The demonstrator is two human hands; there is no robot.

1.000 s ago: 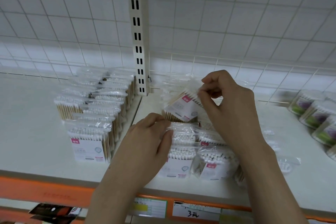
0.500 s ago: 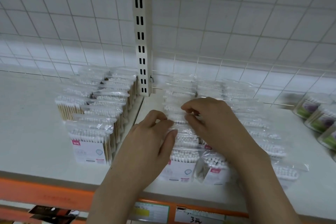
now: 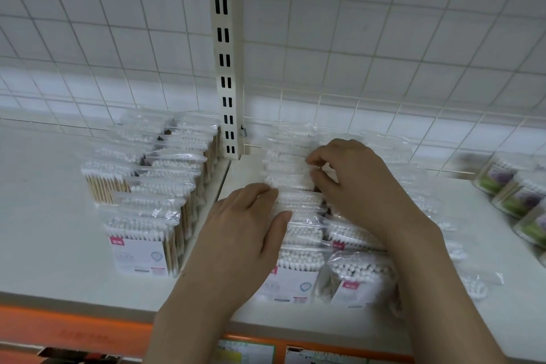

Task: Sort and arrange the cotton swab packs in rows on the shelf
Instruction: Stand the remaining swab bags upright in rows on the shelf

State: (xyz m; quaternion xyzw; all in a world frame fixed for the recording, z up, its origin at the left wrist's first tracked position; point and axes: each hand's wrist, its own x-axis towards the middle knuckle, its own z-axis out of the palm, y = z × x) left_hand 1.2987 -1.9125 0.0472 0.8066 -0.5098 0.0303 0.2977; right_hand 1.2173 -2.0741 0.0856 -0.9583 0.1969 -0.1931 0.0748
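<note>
Clear cotton swab packs stand in rows on the white shelf [image 3: 44, 230]. My left hand [image 3: 245, 230] lies flat against the left side of the middle row [image 3: 298, 201], its thumb on the pack tops. My right hand [image 3: 354, 186] reaches over the neighbouring row [image 3: 360, 275]. Its curled fingers pinch the top of a pack further back in the middle row. The front pack [image 3: 292, 284] shows a white label with a pink tag. More packs to the right of my right arm are partly hidden by it.
Another block of swab packs [image 3: 141, 245] stands left of the slotted upright post [image 3: 224, 68]. Round swab tubs with green and purple labels [image 3: 517, 195] sit at the far right. A wire grid backs the shelf. Price tags [image 3: 245, 352] hang on the orange front edge.
My right hand held a pack up in the air, then lowered it into the middle row and moved further back along it. My left hand stayed against the row's side.
</note>
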